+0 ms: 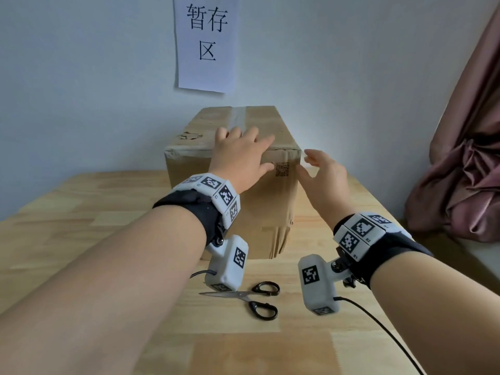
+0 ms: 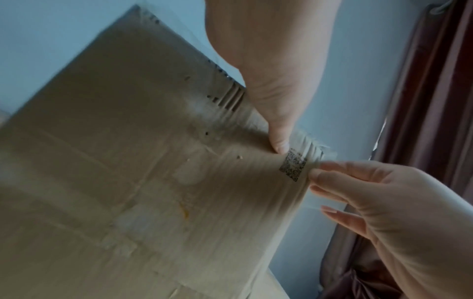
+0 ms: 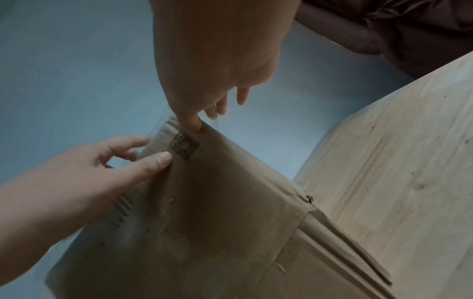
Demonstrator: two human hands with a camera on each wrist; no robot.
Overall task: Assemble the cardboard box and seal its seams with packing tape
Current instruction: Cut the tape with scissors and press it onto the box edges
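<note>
A closed cardboard box (image 1: pixel 267 209) stands on the wooden table (image 1: pixel 94 212) against the wall. A strip of clear tape (image 1: pixel 239 115) runs along the seam on its top. My left hand (image 1: pixel 250 151) lies flat on the top's front edge, thumb down on the front face beside a printed QR code (image 1: pixel 282 169). My right hand (image 1: pixel 322 171) is at the front right corner, fingers straight, thumb touching the corner edge. The left wrist view shows the left thumb (image 2: pixel 280 144) at the code and the right fingertips (image 2: pixel 317 172) on the box edge (image 2: pixel 304 194). No tape roll is in view.
Black-handled scissors (image 1: pixel 251 299) lie on the table in front of the box, under my wrists. A paper sign (image 1: pixel 207 41) hangs on the wall behind. A pink curtain (image 1: pixel 465 171) hangs past the table's right edge. A cable (image 1: pixel 378 323) trails from my right wrist.
</note>
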